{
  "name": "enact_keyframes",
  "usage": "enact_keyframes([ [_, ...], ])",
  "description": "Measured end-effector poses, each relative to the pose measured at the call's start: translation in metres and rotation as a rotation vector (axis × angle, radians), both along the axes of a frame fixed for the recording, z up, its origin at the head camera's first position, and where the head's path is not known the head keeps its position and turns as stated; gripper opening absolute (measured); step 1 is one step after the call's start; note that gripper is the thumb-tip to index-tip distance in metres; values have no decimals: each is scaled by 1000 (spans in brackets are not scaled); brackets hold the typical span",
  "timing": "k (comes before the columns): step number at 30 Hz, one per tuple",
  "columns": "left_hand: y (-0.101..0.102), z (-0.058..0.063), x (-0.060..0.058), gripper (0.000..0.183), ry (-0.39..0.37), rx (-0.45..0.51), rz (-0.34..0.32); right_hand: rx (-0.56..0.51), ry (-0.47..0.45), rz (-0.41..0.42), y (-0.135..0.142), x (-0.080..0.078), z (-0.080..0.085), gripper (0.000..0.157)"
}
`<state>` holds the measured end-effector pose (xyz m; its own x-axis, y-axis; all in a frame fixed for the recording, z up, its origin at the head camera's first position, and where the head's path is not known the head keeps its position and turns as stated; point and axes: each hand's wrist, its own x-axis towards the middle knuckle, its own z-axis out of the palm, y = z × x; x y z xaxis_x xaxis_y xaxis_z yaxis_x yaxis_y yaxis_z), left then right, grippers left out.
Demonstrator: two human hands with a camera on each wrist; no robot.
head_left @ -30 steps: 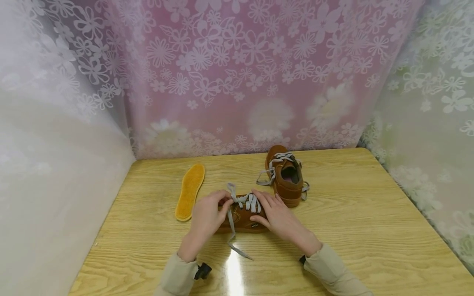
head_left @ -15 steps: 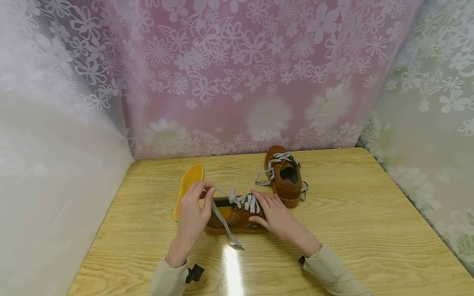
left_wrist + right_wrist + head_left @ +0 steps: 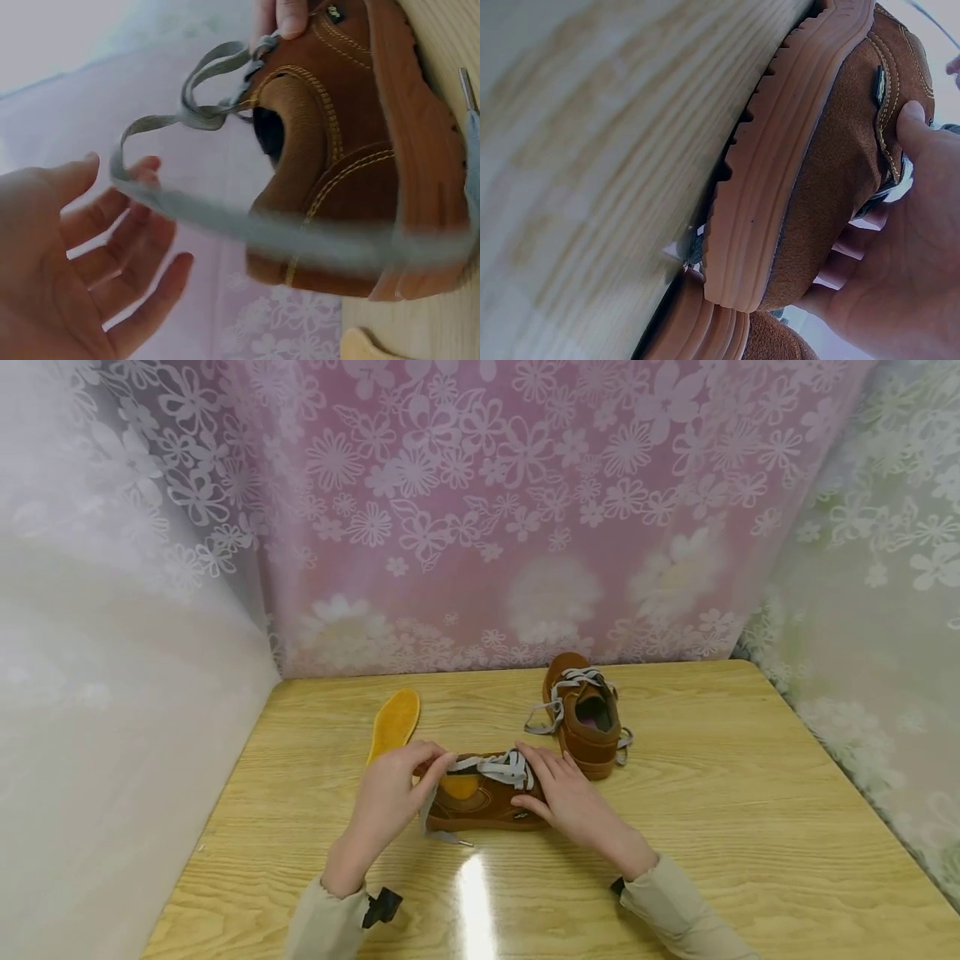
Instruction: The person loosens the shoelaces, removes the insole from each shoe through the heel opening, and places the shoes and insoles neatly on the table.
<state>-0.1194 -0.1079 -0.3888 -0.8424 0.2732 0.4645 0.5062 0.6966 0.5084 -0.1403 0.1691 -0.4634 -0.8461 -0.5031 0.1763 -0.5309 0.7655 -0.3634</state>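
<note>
A brown lace-up shoe [image 3: 491,806] lies on the table, toe to the right, with something orange showing inside its opening. My right hand [image 3: 573,797] grips the toe end, thumb on the near side [image 3: 915,131] and fingers over the far side. My left hand [image 3: 393,789] is above the heel end with thumb and fingers apart. A grey shoelace [image 3: 225,225] runs from a knot with a loop [image 3: 199,112], passes by the left fingertips and hangs past the heel. Its tipped end [image 3: 453,838] lies on the table in front of the shoe.
A matching brown shoe [image 3: 588,727] stands behind and to the right, its grey laces trailing loose. An orange insole [image 3: 395,720] lies at the back left, partly hidden by the left hand. Floral curtains [image 3: 480,527] hang around the wooden table [image 3: 712,760].
My left hand has drawn the lace leftward from the knot, off the shoe's opening. The lace end has shifted left. My right hand has stayed on the toe.
</note>
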Motion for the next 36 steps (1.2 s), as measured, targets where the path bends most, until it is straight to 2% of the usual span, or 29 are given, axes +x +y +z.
enact_keyframes([
  [7, 20, -7, -8, 20, -61, -95, 37, -2, 13, -1, 1, 0, 1, 80],
  [12, 36, -15, -12, 17, -121, -168, -14, 0, 28, 14, 0, 0, -1, 80],
  [15, 42, -17, -12, 16, -160, -177, -36, 6, 43, 14, -1, 0, -2, 79],
  [19, 44, -15, -13, 10, -169, -144, 6, 5, 43, 2, -1, 0, -2, 78],
  [26, 39, -5, -22, 9, -118, -76, 82, -6, 33, 2, 0, 0, -1, 79],
  [36, 36, 21, -34, 15, -34, 104, 82, -7, 45, 10, 2, 0, -3, 79],
])
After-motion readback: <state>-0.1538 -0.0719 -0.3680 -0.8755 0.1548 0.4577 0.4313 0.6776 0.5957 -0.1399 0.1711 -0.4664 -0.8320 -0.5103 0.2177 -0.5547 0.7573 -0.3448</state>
